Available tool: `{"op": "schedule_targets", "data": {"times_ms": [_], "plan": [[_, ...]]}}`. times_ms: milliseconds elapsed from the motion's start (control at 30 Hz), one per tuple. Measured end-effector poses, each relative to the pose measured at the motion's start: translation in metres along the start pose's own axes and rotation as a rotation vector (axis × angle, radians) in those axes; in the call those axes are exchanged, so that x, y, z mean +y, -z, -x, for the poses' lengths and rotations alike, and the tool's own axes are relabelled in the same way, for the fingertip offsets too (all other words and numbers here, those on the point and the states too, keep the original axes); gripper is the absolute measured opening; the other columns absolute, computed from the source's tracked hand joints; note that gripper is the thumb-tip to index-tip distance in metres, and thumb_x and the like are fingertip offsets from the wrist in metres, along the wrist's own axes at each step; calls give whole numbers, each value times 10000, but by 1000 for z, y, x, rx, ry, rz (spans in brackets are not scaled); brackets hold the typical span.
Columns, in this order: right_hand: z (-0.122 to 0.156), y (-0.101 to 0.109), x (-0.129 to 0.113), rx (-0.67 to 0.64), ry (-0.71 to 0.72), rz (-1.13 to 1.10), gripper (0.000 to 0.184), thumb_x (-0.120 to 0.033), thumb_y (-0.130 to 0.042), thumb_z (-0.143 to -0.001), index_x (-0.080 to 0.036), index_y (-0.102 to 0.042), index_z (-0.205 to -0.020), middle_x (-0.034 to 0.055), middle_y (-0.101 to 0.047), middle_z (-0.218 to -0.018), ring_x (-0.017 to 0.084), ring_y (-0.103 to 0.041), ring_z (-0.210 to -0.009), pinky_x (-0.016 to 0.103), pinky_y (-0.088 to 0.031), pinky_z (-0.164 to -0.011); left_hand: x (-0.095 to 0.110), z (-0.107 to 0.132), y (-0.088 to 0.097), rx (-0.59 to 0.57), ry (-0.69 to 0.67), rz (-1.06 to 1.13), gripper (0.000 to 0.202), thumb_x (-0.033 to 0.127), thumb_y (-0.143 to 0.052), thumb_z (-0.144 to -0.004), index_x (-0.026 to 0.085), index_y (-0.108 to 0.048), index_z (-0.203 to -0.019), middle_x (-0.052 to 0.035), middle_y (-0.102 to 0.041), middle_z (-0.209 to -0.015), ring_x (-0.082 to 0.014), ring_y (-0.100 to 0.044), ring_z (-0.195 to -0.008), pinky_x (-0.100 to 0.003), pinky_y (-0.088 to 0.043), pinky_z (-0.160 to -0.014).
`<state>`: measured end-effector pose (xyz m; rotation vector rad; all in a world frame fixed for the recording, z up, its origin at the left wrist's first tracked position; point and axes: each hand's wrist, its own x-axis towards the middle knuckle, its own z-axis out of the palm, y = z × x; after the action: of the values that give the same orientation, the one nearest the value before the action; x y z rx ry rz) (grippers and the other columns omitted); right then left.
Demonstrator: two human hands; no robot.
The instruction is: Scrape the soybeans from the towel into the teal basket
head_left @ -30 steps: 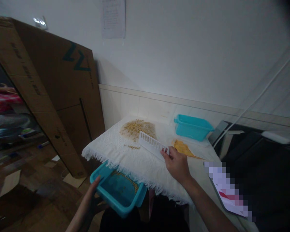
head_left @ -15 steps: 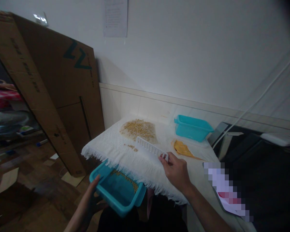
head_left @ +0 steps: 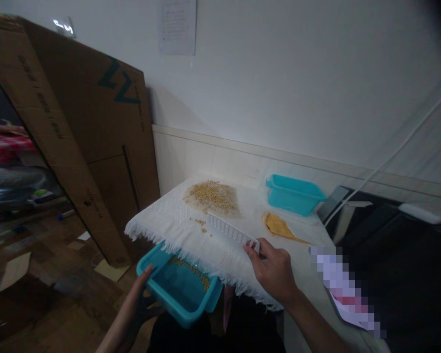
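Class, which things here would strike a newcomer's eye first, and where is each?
The near turquoise bin, in the left hand by the edge of the white cloth, and the far turquoise bin, at the back right, stand out by colour. Beans lie towards the cloth's back; in front of them the right hand holds a white slotted strip.

Pale table (head_left: 312,274), white cloth (head_left: 169,219) over it, fringe (head_left: 141,233) hanging past near edge. Heap of tan beans (head_left: 213,195) toward far left corner, few loose beans (head_left: 203,229) between it and near edge. Turquoise tub (head_left: 296,197) upright at far right corner. Flat yellow piece (head_left: 279,227) just in front of tub, toward right edge. Along right edge, flat blurred-out thing (head_left: 347,291); can't tell what.
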<state>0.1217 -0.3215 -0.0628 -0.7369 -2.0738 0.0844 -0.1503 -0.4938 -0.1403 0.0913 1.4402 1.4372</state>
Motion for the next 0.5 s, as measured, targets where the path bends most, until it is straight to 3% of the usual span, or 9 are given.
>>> {"op": "schedule_targets", "data": {"times_ms": [200, 367, 500], "plan": [[-3, -6, -5, 14, 33, -45, 289, -299, -566, -1004, -200, -587, -733, -42, -610, -521, 111, -631, -418, 194, -388, -483, -2, -3, 3, 4, -4, 47, 989, 745, -713, -709, 300, -409, -1538, -113, -462, -1616, -470, -551, -1327, -478, -609, -801], [-2, -10, -13, 15, 62, -63, 276, -281, -552, -1010, -198, -605, -753, -37, -626, -530, 121, -652, -439, 197, -397, -489, -2, -2, 4, 21, -13, 53, 952, 739, -702, -727, 298, -427, -1524, -122, -515, -1568, -467, -586, -1283, -516, -611, -830], [3, -13, -19, -3, 102, -67, 252, -271, -533, -1024, -191, -629, -804, -28, -650, -559, 131, -677, -472, 210, -409, -510, -1, 0, 3, 47, -32, 48, 894, 698, -708, -752, 291, -455, -1506, -131, -583, -1492, -409, -680, -1134, -508, -625, -802]]}}
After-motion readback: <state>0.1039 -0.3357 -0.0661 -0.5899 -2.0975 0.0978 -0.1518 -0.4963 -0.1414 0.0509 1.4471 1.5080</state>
